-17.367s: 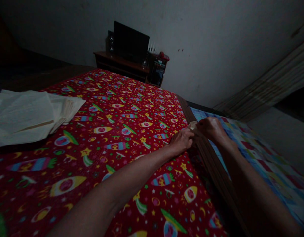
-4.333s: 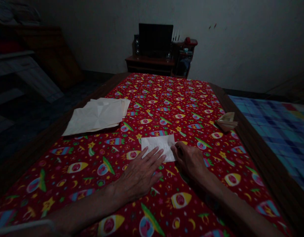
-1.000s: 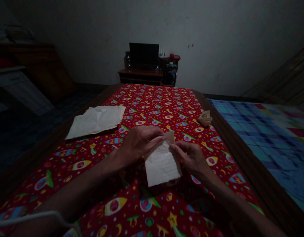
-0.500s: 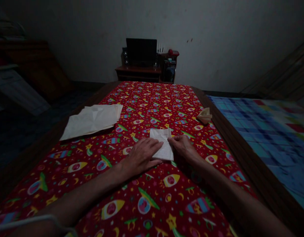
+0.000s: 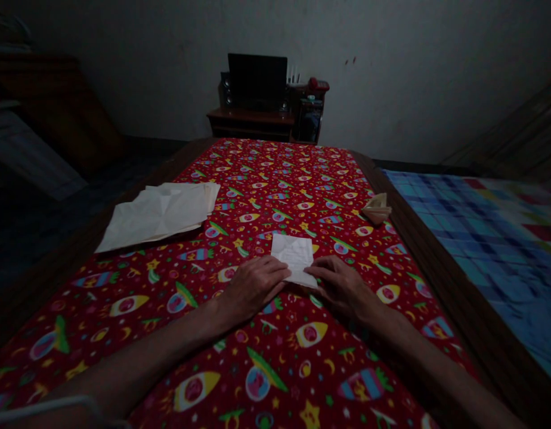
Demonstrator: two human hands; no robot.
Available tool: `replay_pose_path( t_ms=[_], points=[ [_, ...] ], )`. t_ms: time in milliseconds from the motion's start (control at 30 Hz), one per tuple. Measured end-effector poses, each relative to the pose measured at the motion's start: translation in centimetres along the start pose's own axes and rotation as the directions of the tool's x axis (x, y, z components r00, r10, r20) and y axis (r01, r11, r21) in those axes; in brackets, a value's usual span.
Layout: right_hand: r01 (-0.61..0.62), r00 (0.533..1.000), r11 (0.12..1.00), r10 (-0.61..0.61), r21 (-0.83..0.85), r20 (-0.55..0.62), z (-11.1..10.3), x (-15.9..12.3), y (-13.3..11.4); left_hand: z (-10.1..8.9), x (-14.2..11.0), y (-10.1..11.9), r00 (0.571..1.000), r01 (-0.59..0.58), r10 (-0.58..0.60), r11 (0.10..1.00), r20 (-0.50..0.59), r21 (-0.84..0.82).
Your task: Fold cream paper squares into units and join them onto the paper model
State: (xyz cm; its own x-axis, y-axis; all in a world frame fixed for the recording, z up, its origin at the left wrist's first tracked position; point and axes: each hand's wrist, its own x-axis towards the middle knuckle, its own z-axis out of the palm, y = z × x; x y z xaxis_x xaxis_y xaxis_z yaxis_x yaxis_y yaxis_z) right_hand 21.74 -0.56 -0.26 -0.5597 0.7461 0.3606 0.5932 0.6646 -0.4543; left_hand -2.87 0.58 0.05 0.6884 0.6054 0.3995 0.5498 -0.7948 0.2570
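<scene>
A small folded sheet of lined white paper lies flat on the red patterned bedsheet. My left hand rests palm down on the sheet's near left edge, fingers stretched flat. My right hand lies beside its near right corner, fingertips pressing the paper's lower edge. Neither hand has lifted the paper. A stack of cream paper sheets sits to the far left. A small folded paper figure stands near the bed's right edge.
The bed's dark wooden frame runs along the right side, with a blue checked mattress beyond it. A low wooden stand with a dark screen and small items stands against the far wall. The room is dim.
A second ago both hands held the paper up off the sheet, pinching its top. It has since been laid flat and both hands now press along its near edge.
</scene>
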Motion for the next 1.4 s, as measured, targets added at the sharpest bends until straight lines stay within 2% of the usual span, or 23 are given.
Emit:
replay_pose_path(
  t_ms=[67, 200, 333, 467, 533, 600, 800, 967, 1133, 1267, 1333, 1400],
  points=[
    [-0.099, 0.994, 0.995, 0.100, 0.022, -0.037, 0.7, 0.5, 0.3, -0.3, 0.1, -0.3, 0.999, 0.043, -0.043, 0.998, 0.006, -0.052],
    [-0.222, 0.973, 0.974, 0.224, 0.043, -0.048, 0.9, 1.5, 0.6, -0.7, 0.2, -1.5, 0.975, 0.220, -0.224, 0.955, 0.000, -0.199],
    [-0.331, 0.941, 0.943, 0.332, 0.027, -0.063, 0.9, 1.9, 0.4, -0.6, 0.6, -2.6, 0.946, 0.321, -0.325, 0.921, 0.018, -0.219],
    [-0.429, 0.902, 0.900, 0.423, -0.081, -0.084, 1.1, 2.6, -0.2, -0.3, 1.6, -2.9, 0.875, 0.479, -0.485, 0.857, 0.020, -0.192],
    [-0.459, 0.888, 0.868, 0.450, -0.190, -0.093, 1.1, 3.2, -0.5, -0.3, 2.2, -2.9, 0.848, 0.527, -0.529, 0.833, 0.038, -0.172],
    [-0.470, 0.881, 0.838, 0.464, -0.278, -0.090, 1.1, 3.6, -0.7, -0.3, 2.9, -3.1, 0.840, 0.540, -0.540, 0.827, 0.045, -0.157],
    [-0.459, 0.883, 0.790, 0.456, -0.407, -0.112, 1.4, 4.2, -0.4, -0.2, 3.6, -3.3, 0.789, 0.611, -0.615, 0.782, 0.007, -0.121],
    [-0.455, 0.881, 0.766, 0.461, -0.454, -0.105, 1.6, 4.4, -0.1, 0.5, 3.3, -3.3, 0.825, 0.564, -0.565, 0.825, -0.012, -0.040],
    [-0.445, 0.885, 0.763, 0.456, -0.470, -0.098, 1.5, 4.6, -0.1, 1.5, 2.6, -3.2, 0.871, 0.491, -0.486, 0.859, -0.074, 0.146],
    [-0.440, 0.886, 0.763, 0.456, -0.473, -0.088, 1.4, 4.8, -0.1, 1.2, 2.9, -2.6, 0.925, 0.377, -0.354, 0.895, -0.134, 0.240],
    [-0.438, 0.887, 0.763, 0.453, -0.475, -0.091, 1.4, 4.8, -0.1, 1.0, 3.2, -2.1, 0.956, 0.290, -0.270, 0.924, -0.112, 0.250],
    [-0.439, 0.888, 0.761, 0.450, -0.478, -0.100, 1.5, 4.8, -0.1, 1.1, 3.4, -1.5, 0.987, 0.164, -0.158, 0.961, -0.042, 0.221]
  ],
)
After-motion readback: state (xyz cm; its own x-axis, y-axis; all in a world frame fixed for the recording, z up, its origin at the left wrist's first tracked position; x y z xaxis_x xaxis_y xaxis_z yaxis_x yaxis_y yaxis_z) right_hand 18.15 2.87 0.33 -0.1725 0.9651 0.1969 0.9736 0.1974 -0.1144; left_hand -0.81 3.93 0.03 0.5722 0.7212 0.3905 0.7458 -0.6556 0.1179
